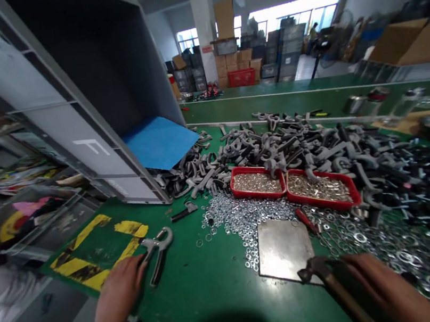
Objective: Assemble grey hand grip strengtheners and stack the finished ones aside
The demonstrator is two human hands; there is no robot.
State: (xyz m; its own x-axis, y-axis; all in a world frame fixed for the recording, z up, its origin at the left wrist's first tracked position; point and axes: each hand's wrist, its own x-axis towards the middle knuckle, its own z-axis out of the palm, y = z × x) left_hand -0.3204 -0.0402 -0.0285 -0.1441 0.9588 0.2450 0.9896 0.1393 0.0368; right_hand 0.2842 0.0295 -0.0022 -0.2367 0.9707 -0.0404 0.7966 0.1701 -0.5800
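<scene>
My left hand [118, 294] lies on the green table [202, 292] at the lower left, its fingers closed on the handle end of a grey metal clamp-like tool [158, 247]. My right hand [383, 286] at the lower right grips the wooden handle of a hammer [329, 276]. The hammer's dark head rests at the near edge of a square steel plate [282, 248]. Around the plate lies a spread of small shiny washers [240, 219].
Two red trays [258, 182] [322, 188] of small metal parts sit behind the plate. A large heap of grey and black handles [318, 145] covers the table's right. A tipped grey crate [79, 95] with a blue sheet [159, 142] stands at the left. Yellow-black tape marks the table's corner.
</scene>
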